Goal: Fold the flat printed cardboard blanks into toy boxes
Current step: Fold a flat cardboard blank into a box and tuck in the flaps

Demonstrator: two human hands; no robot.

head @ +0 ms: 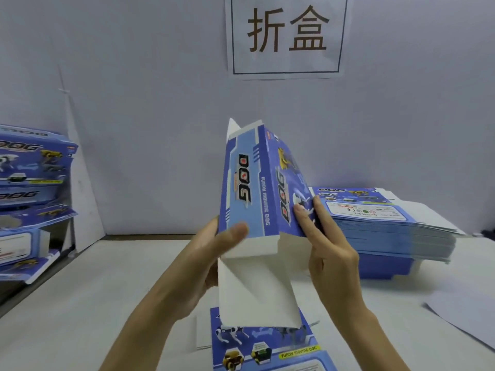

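Blue printed cardboard blank (257, 183): held upright in the air over the middle of the white table (80, 303), partly opened into a sleeve, with the narrow "DOG" side panel facing the camera. A white end flap (254, 290) hangs loose from its lower end.

Left hand (214, 250): grips the lower left corner, thumb (235, 231) pressed flat on the narrow panel, fingers hidden behind.
Right hand (326, 250): pinches the right edge of the wide panel, low down. The digits behind the board are hidden.

Handling, judged: thin board, light, stiff along the panels but ready to hinge at the scored creases. The glossy print is likely slick. It would dent if squeezed mid-panel, so best held at edges and corners beside the creases, as it is now. The loose flap will swing.

Surroundings: another flat printed blank (267, 349) lies near, under the flap. A stack of flat blue blanks (388, 228) sits to the right, with folded blue boxes (29, 188) piled far left. A white paper sign (286, 33) hangs on the far wall.
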